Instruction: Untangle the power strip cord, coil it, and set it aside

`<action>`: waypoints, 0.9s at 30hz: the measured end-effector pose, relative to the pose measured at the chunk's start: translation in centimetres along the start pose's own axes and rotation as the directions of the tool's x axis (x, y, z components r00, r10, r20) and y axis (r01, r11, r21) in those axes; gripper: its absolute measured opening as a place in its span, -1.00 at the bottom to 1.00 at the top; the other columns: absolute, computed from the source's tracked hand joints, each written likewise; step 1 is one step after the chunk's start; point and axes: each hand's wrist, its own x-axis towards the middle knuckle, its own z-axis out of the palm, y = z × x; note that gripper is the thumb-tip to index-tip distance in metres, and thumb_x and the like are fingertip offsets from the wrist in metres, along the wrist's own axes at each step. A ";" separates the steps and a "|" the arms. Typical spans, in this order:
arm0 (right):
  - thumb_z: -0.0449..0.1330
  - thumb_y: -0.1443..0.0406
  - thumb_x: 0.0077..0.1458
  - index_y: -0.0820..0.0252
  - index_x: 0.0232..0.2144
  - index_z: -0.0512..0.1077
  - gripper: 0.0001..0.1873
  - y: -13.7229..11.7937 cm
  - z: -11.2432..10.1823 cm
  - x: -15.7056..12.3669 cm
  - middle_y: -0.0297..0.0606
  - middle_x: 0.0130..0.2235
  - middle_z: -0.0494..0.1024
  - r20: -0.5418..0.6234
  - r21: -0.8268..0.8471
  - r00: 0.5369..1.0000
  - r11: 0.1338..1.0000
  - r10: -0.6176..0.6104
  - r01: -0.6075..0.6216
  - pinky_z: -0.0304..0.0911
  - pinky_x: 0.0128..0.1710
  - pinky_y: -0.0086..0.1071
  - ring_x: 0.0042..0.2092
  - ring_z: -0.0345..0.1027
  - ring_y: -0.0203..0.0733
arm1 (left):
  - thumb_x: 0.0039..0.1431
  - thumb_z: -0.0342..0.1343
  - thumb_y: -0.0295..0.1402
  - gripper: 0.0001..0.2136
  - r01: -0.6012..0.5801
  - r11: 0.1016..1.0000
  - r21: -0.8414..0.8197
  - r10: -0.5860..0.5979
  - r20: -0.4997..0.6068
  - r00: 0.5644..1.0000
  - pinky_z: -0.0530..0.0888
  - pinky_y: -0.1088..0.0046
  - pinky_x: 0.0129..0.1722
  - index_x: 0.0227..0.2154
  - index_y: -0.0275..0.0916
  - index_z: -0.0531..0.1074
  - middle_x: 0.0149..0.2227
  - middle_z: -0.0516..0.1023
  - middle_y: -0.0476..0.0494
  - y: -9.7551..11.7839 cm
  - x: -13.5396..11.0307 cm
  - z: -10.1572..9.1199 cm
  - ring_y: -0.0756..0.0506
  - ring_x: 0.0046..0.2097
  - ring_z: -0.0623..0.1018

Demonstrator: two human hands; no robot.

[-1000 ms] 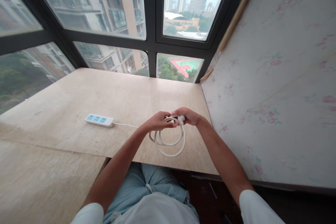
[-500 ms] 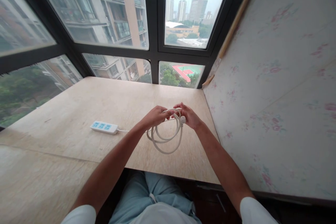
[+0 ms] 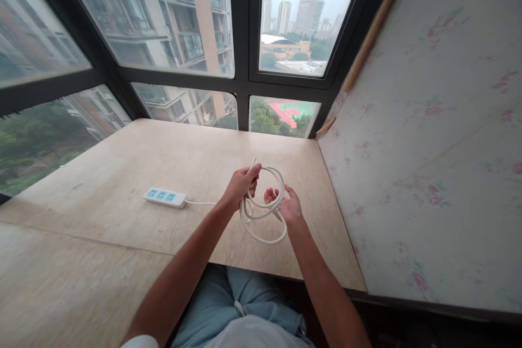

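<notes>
A white power cord (image 3: 269, 242) hangs in loose loops above the tabletop. Fingers and thumb of my left hand (image 3: 240, 187) are closed round the left side of the coil, and a short piece of cord pokes up above the thumb. My right hand (image 3: 290, 207) is on the right of the loops, palm partly turned up, with its fingers apart and loosely curled. Part of the coil passes in front of those fingers; whether they touch it I cannot tell. From the coil the cord runs left to a white power strip (image 3: 181, 200) with blue sockets. The plug is hidden.
The pale, marbled tabletop (image 3: 122, 168) has a seam at the left. Dark-framed windows (image 3: 242, 38) rise along its back and left edges. A flower-patterned wall (image 3: 408, 152) borders it on the right. My legs (image 3: 244, 288) are below the front edge.
My right hand has let go of the upper cord and plug, moved lower and opened. My left hand has turned upward, holding the coil. The plug has gone out of sight.
</notes>
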 end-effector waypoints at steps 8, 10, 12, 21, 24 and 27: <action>0.17 0.27 0.08 0.20 -0.35 0.30 -0.88 3.1 -2.6 -5.4 -0.24 -0.37 0.49 -0.124 0.132 0.929 0.933 0.350 -0.334 0.39 -0.17 -0.01 -0.29 0.48 -0.14 | -0.11 0.25 0.06 -0.54 -0.006 1.000 0.003 0.006 -0.035 0.999 0.09 0.61 -0.76 -0.60 -0.22 0.22 -0.77 0.13 0.15 -2.8 0.6 -2.1 0.12 -0.75 0.16; 0.19 0.28 0.07 0.21 -0.36 0.32 -0.88 3.9 -3.6 -6.9 -0.24 -0.35 0.51 -0.145 0.117 0.914 0.924 0.379 -0.364 0.40 -0.17 -0.02 -0.27 0.49 -0.14 | -0.10 0.25 0.05 -0.55 -0.011 1.000 -0.001 0.011 -0.057 0.998 0.11 0.60 -0.76 -0.60 -0.22 0.23 -0.77 0.16 0.13 -3.5 0.9 -2.5 0.11 -0.75 0.19; 0.23 0.29 0.04 0.22 -0.33 0.36 -0.86 4.4 -4.6 -8.4 -0.21 -0.28 0.53 -0.136 0.049 0.919 0.929 0.370 -0.367 0.43 -0.20 -0.05 -0.23 0.49 -0.13 | -0.09 0.26 0.00 -0.58 0.019 1.000 -0.021 -0.020 -0.069 0.997 0.13 0.59 -0.75 -0.60 -0.23 0.25 -0.75 0.20 0.11 -4.1 1.2 -3.0 0.09 -0.74 0.23; 0.40 0.35 -0.13 0.23 -0.38 0.49 -0.79 1.2 -7.3 -13.7 -0.33 -0.36 0.47 0.261 -0.332 0.949 0.939 0.179 -0.086 -0.02 -0.81 -0.73 -0.62 0.13 -0.56 | 0.13 0.11 -0.20 -0.76 0.374 0.868 -0.326 -0.362 0.099 0.927 0.41 0.51 -0.56 -0.48 -0.29 0.34 -0.68 0.32 0.02 -4.6 0.4 -4.7 -0.03 -0.58 0.48; 0.37 0.35 -0.08 0.23 -0.39 0.49 -0.85 0.0 -7.6 -13.7 -0.35 -0.36 0.45 0.375 -0.224 0.926 0.973 0.034 0.055 -0.07 -0.83 -0.76 -0.67 0.00 -0.64 | 0.20 0.03 -0.19 -0.73 0.424 0.802 -0.420 -0.378 0.194 0.905 0.45 0.45 -0.51 -0.41 -0.33 0.39 -0.64 0.38 -0.05 -5.2 0.1 -5.2 -0.07 -0.54 0.50; 0.34 0.36 -0.03 0.20 -0.38 0.49 -0.88 -0.6 -7.5 -13.6 -0.36 -0.36 0.43 0.445 -0.082 0.891 0.986 -0.094 0.145 -0.08 -0.83 -0.80 -0.68 -0.03 -0.66 | 0.22 0.00 -0.21 -0.72 0.437 0.766 -0.471 -0.367 0.236 0.900 0.45 0.44 -0.52 -0.35 -0.37 0.43 -0.60 0.43 -0.10 -6.1 0.0 -5.7 -0.06 -0.55 0.50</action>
